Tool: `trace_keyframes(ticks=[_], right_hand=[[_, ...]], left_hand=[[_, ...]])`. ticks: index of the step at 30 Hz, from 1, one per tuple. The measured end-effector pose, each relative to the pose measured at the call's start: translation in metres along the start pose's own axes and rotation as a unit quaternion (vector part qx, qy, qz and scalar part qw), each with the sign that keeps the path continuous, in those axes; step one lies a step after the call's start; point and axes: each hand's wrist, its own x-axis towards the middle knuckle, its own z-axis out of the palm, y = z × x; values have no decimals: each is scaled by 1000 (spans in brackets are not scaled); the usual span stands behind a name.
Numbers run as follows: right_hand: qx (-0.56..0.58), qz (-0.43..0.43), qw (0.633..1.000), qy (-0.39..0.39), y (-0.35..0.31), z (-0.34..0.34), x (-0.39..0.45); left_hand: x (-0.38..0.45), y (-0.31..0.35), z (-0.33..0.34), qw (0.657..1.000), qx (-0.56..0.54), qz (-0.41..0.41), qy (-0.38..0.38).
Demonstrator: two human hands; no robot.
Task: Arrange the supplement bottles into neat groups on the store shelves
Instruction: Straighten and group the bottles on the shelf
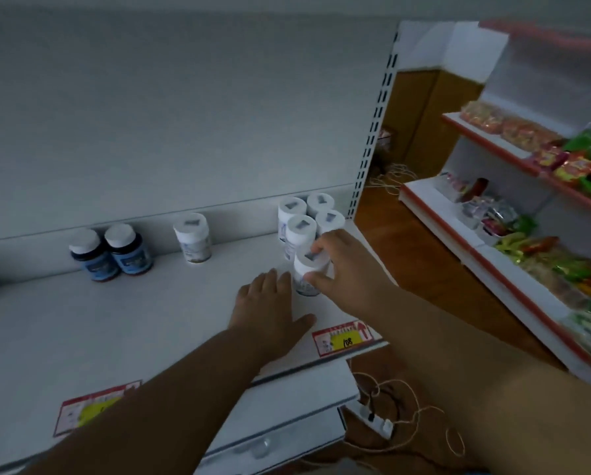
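hands at the white bottle cluster, right end of the shelf

at the far left of the white shelf (81, 320), against the back panel, two dark blue bottles (112, 253) with white caps stand touching each other. right of them, apart, a lone white bottle (194, 237) stands upright near the back. on the near edge, a red and yellow price tag (92, 407) is partly covered by the left forearm.

the left arm reaches in from the near left, forearm running diagonally toward the far right. the left hand (270, 303) lies palm down on the shelf, fingers straight and close together, pointing far, thumb spread out to the right; its fingertips are just beside the base of the held bottle, and whether they touch it cannot be told.

the right arm comes from the near right, crossing over the shelf edge. the right hand (338, 265) pinches the held white bottle (307, 272) from its right side, thumb low on the near side, fingers curled over the cap's far edge. this bottle stands upright just near of four white bottles (309, 217) packed in a tight block at the shelf's far right corner, beside the slotted upright (372, 132).

a second price tag (343, 337) sits on the near edge below the right wrist. farther right, another rack (492, 255) carries colourful snack packets (581, 159).
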Motion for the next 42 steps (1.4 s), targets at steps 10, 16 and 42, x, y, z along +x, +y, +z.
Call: trace_keyframes(ticks=[10, 16, 42], right_hand=[[3, -84, 996, 1, 32, 14, 19], [4, -73, 995, 62, 24, 12, 2], [214, -351, 893, -182, -280, 125, -132]], left_hand=[[17, 29, 6, 996, -9, -90, 24], [7, 20, -2, 997, -32, -73, 22], [-387, -90, -3, 873, -48, -458, 161]])
